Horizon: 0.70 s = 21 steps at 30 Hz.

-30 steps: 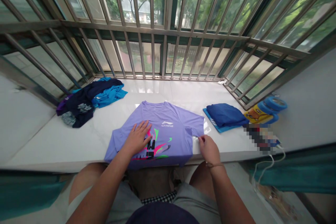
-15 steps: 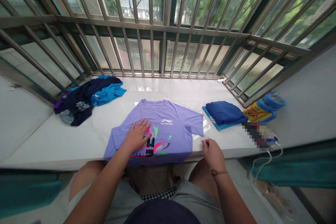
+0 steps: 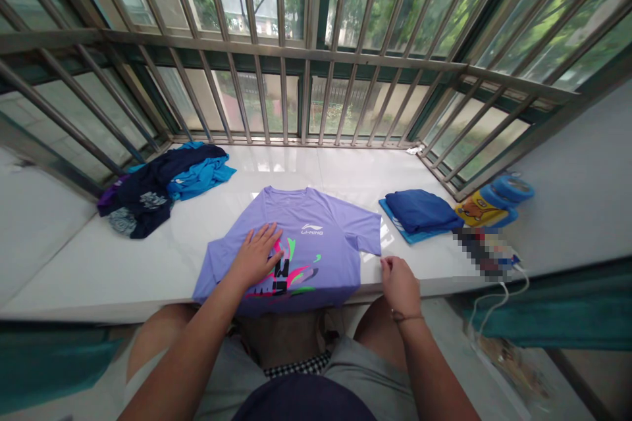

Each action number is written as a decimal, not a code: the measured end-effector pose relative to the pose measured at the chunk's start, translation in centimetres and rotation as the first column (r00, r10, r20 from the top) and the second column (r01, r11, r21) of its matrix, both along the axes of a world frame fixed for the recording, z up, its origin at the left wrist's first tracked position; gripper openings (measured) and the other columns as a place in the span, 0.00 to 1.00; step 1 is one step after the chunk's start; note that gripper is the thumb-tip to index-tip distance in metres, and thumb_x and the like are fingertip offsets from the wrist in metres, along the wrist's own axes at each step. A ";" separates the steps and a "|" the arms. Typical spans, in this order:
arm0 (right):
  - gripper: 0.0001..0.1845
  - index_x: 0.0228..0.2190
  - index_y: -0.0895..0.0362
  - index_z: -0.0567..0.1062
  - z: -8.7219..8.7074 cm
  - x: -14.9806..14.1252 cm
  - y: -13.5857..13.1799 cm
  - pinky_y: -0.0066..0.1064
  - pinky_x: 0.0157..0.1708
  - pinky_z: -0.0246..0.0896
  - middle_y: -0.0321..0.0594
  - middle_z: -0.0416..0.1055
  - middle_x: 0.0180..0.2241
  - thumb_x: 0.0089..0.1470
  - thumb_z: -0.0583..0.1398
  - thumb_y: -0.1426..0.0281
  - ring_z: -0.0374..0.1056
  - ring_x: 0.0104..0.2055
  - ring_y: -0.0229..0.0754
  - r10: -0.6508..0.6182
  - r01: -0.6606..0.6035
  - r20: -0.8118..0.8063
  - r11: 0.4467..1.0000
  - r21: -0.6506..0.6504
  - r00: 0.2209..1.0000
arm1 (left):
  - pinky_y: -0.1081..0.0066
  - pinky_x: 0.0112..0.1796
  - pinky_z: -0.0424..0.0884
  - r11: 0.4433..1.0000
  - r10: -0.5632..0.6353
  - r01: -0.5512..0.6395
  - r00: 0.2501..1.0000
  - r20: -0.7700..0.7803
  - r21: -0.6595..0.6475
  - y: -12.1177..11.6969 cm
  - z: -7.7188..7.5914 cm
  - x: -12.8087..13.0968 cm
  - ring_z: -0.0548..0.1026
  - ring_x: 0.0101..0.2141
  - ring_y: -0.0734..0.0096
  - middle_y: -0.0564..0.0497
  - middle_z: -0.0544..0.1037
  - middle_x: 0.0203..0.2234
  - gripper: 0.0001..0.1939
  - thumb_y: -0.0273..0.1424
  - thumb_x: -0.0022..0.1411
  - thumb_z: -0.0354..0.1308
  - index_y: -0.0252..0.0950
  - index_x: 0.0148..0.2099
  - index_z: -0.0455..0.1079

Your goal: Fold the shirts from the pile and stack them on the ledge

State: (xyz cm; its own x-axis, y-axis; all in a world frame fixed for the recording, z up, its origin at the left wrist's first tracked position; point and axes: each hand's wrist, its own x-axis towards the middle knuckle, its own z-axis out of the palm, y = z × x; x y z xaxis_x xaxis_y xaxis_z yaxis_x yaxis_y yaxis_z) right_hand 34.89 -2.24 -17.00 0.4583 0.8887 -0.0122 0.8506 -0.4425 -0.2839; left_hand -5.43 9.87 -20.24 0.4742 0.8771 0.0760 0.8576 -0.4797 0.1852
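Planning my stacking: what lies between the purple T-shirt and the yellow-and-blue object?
In the head view, a folded dark blue garment on a lighter blue cloth lies between the purple T-shirt and the yellow-and-blue object.

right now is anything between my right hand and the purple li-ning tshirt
Nothing visible stands in the way: the right hand is just beside the sleeve of the lilac Li-Ning T-shirt, with no object between them.

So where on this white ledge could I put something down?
Bare white sill runs between the window bars and the lilac T-shirt, and left of the shirt, in front of the dark clothes heap. The right end is crowded: folded blue clothes, a yellow packet, and the right hand near the shirt's edge.
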 end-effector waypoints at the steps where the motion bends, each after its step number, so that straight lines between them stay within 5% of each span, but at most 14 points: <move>1: 0.14 0.43 0.55 0.78 0.1 0.4 -0.1 0.34 0.39 0.57 0.49 0.79 0.46 0.74 0.54 0.64 0.75 0.47 0.48 -0.017 0.017 0.010 1.000 -0.003 1.000 | 0.47 0.74 0.46 1.000 0.002 -0.002 1.000 -0.001 -0.001 0.0 0.0 0.0 0.54 0.76 0.56 0.49 0.56 0.78 0.33 0.49 0.77 0.46 0.48 0.78 0.57; 9: 0.11 0.40 0.53 0.77 -0.1 -4.3 -0.6 0.33 0.43 0.58 0.44 0.79 0.43 0.73 0.58 0.63 0.74 0.47 0.47 0.252 -0.250 0.067 0.968 -0.027 0.965 | 0.45 0.74 0.47 1.000 0.002 -0.002 1.000 -0.015 -0.018 0.0 0.3 0.1 0.53 0.76 0.56 0.48 0.55 0.78 0.33 0.50 0.77 0.45 0.46 0.78 0.57; 17: 0.15 0.38 0.55 0.77 -1.1 2.2 -0.4 0.34 0.39 0.60 0.49 0.78 0.41 0.73 0.53 0.64 0.74 0.43 0.48 0.053 -0.057 0.054 0.996 0.071 0.997 | 0.45 0.74 0.47 1.000 -0.002 0.002 1.000 -0.009 -0.002 0.0 0.2 0.0 0.53 0.76 0.55 0.48 0.55 0.78 0.33 0.49 0.77 0.46 0.47 0.78 0.58; 21: 0.15 0.40 0.54 0.77 -0.5 0.9 -0.8 0.34 0.41 0.60 0.48 0.78 0.43 0.74 0.53 0.63 0.74 0.46 0.48 0.106 -0.109 0.045 0.992 0.063 0.993 | 0.45 0.74 0.47 1.000 0.001 -0.001 1.000 -0.007 -0.007 0.0 0.1 0.1 0.53 0.77 0.55 0.49 0.55 0.78 0.33 0.50 0.77 0.46 0.47 0.78 0.58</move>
